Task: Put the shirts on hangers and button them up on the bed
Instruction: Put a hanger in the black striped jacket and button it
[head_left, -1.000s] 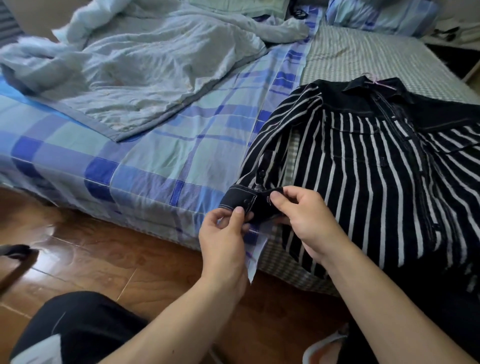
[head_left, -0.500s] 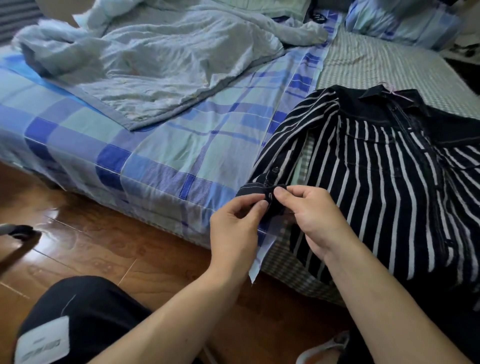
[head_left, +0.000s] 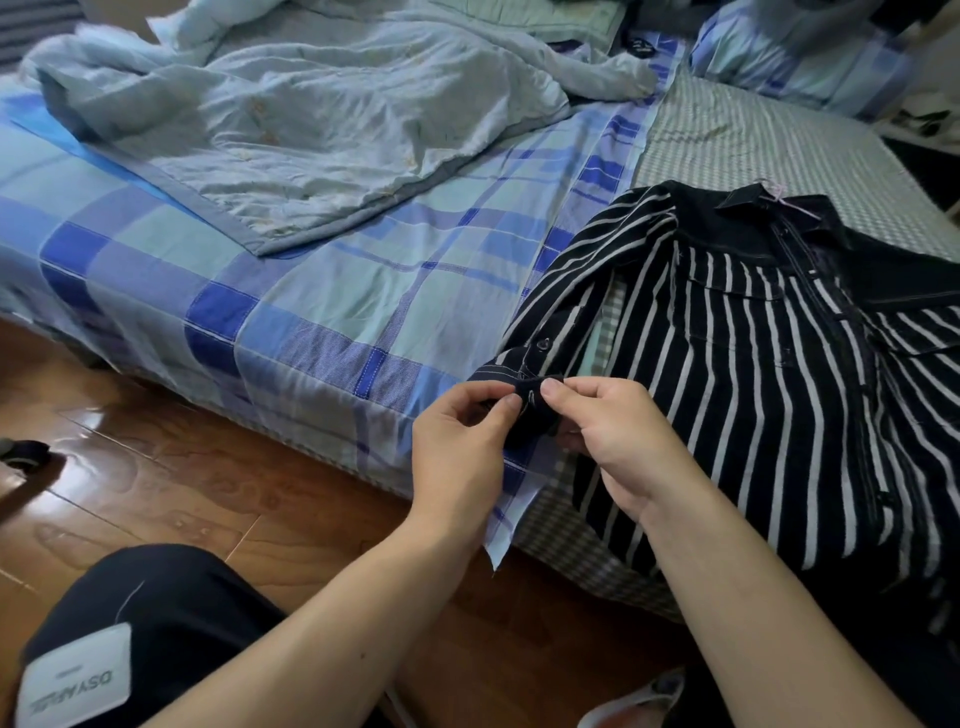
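Note:
A black shirt with white stripes (head_left: 753, 374) lies flat on the bed's right side, its front placket closed. A pink hanger hook (head_left: 774, 189) pokes out at the collar. The shirt's left sleeve runs down to the bed edge and ends in a dark cuff (head_left: 530, 400). My left hand (head_left: 462, 441) pinches one side of that cuff between thumb and forefinger. My right hand (head_left: 618, 436) pinches the other side, fingertips almost meeting the left ones. A button shows on the sleeve just above the cuff.
A blue plaid sheet (head_left: 311, 312) covers the bed, with a rumpled pale blue quilt (head_left: 311, 119) at the back left. A checked mattress cover (head_left: 753, 135) and a pillow (head_left: 795, 57) lie at the back right. Wooden floor (head_left: 182, 483) runs along the bed.
The camera has tilted so the bed sits lower in view. Both hands stay on the cuff, their fingertips drawn closer together on it.

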